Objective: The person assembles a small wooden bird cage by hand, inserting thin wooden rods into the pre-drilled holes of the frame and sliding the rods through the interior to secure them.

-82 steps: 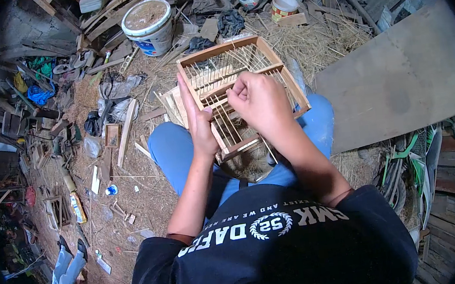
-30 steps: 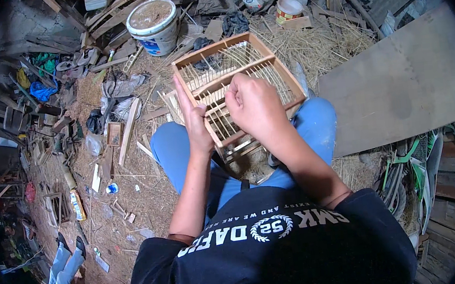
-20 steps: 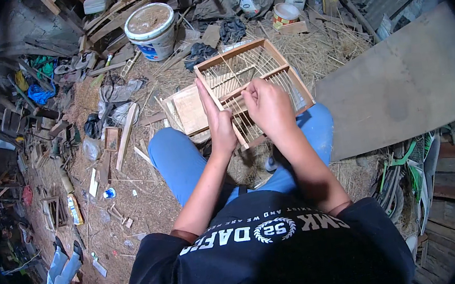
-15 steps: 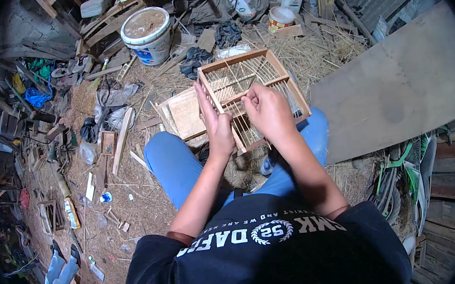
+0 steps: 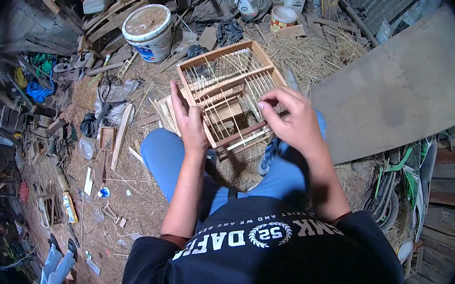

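Note:
A wooden cage with thin upright bars and a crossbar is tilted in front of me, above and between my knees. My left hand holds its left side, fingers straight along the outside and thumb over the frame. At the cage's near right corner is my right hand, thumb and forefinger pinched together beside the bars. Whatever lies in that pinch is too small to make out. A pale wooden board shows partly behind the cage's left side.
A large flat panel lies on the right. Beyond the cage stand a white bucket and a smaller tub on straw. Wood strips and scraps litter the left floor. Another person's legs show at lower left.
The cage has shifted left and turned, so its inside shows more. My left hand has moved left with it. My right hand has drawn back from the middle bars to the near right corner.

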